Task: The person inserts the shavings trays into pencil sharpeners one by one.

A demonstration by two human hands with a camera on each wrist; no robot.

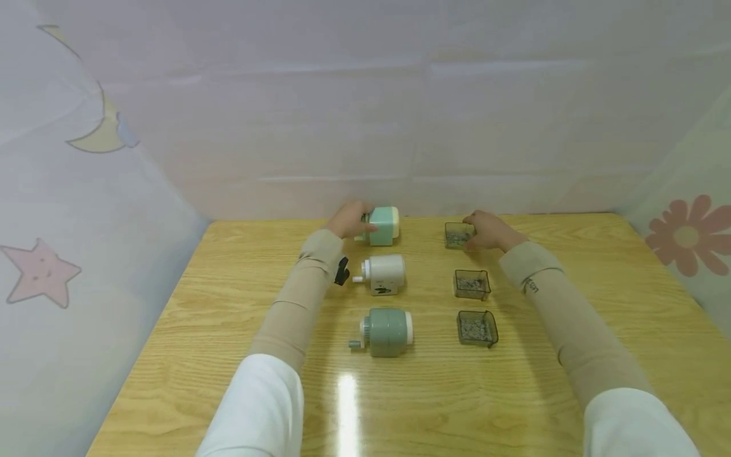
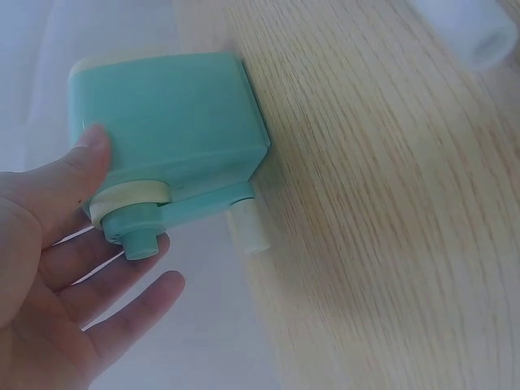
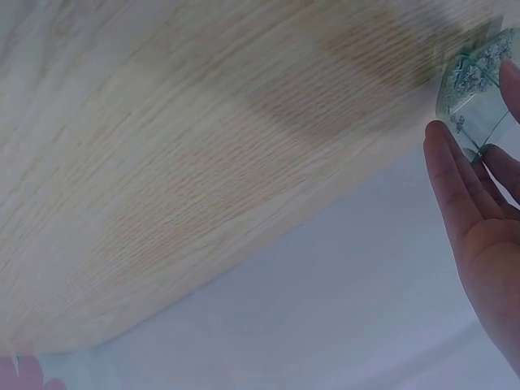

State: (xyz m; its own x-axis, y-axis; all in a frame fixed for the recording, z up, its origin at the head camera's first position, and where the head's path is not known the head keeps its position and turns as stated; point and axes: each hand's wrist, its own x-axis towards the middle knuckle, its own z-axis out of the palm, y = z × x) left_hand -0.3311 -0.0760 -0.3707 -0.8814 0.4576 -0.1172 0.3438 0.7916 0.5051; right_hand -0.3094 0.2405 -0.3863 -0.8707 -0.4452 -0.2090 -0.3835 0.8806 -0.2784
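Pale cloth walls (image 1: 342,127) stand round a yellow wood table (image 1: 228,381) with wavy lines in it, and I see a person's two arms reach to its far side. On the left, the left hand (image 1: 347,220) pinches a mint pencil sharpener (image 1: 381,222), the far one in a row of three, with its thumb on the flat side and some fingers loose by the handle (image 2: 252,226). On the right, the right hand (image 1: 491,230) pinches the far box (image 1: 457,246) between thumb and fingers. I can't tell if that box sits on the wood or just above it. I think a soft grip and a flat box would work best, since the gray crumbs inside look light and could spill. A steady left hand should help too, because the mint one looks smooth and maybe slippery. It is blocky, the cream sharpener (image 1: 388,271) in the middle has a dark picture, and the near green sharpener (image 1: 388,333) is fat like a barrel. All three look like hard plastic. The middle box (image 1: 471,295) and the near box (image 1: 474,343) are smoky, see-through and squarish, with rough gray crumbs in them.
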